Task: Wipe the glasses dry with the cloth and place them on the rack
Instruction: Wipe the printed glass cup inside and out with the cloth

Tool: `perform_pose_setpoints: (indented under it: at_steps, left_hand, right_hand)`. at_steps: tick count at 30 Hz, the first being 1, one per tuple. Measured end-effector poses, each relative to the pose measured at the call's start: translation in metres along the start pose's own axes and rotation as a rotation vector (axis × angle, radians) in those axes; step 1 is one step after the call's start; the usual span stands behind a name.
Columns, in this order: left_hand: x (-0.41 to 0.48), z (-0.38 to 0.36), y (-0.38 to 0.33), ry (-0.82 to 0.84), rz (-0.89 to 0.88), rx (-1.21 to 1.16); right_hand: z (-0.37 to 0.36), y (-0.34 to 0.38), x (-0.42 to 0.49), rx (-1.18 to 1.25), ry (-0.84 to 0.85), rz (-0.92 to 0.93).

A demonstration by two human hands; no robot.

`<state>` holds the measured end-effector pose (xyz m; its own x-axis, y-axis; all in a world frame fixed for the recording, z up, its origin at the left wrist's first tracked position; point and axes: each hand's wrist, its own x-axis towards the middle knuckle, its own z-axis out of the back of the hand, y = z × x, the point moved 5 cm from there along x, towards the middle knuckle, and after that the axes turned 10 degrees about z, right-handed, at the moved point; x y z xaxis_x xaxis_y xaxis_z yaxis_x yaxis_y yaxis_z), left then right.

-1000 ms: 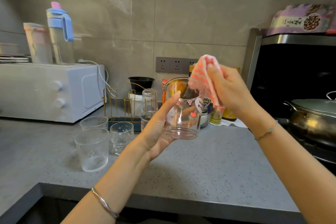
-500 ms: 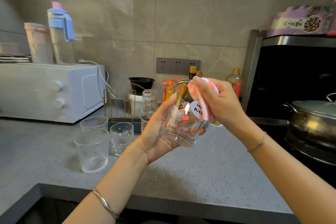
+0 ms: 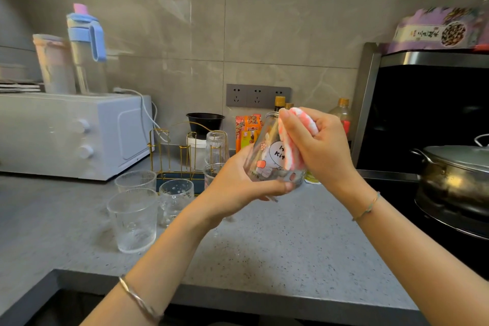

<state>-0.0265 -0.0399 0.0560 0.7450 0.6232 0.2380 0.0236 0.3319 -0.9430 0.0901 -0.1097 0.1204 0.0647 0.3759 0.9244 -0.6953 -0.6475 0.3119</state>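
Fingers of the left hand (image 3: 238, 186) curl round the base of a printed glass (image 3: 267, 161), holding it tilted in the air to the right of the gold wire rack (image 3: 182, 175) and nearer the person than it. The right hand (image 3: 325, 148) clutches a bunched pink-and-white cloth (image 3: 290, 151) and presses it against the glass's right side, up to the rim. One ribbed glass (image 3: 216, 146) sits upside down at the rack's right end, with more upright pegs to its left. Three clear glasses (image 3: 132, 219) stand upright in a cluster just in front of the rack's left half, and a fourth glass (image 3: 211, 171) shows partly behind the left hand at the rack's right front corner. A broad stretch of grey counter (image 3: 291, 251) lies between the rack and the counter's front edge, under both forearms. A steel pot (image 3: 457, 180) sits well right of the rack, past the counter's right edge.
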Motion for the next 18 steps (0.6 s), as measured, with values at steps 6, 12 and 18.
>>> perform_pose_setpoints:
  at_steps: [6, 12, 18]
  left_hand:
    - [-0.003, -0.010, 0.010, 0.314, 0.116, -0.455]
    - [-0.007, -0.026, 0.012, 0.785, 0.197, -0.926]
    - [0.008, 0.005, -0.009, 0.180, 0.043, -0.059]
  right_hand:
    - [0.001, 0.003, -0.001, 0.100, -0.033, 0.043]
    - [0.002, 0.008, 0.000, 0.136, -0.081, 0.097]
    - [0.008, 0.003, 0.001, 0.011, -0.070, 0.102]
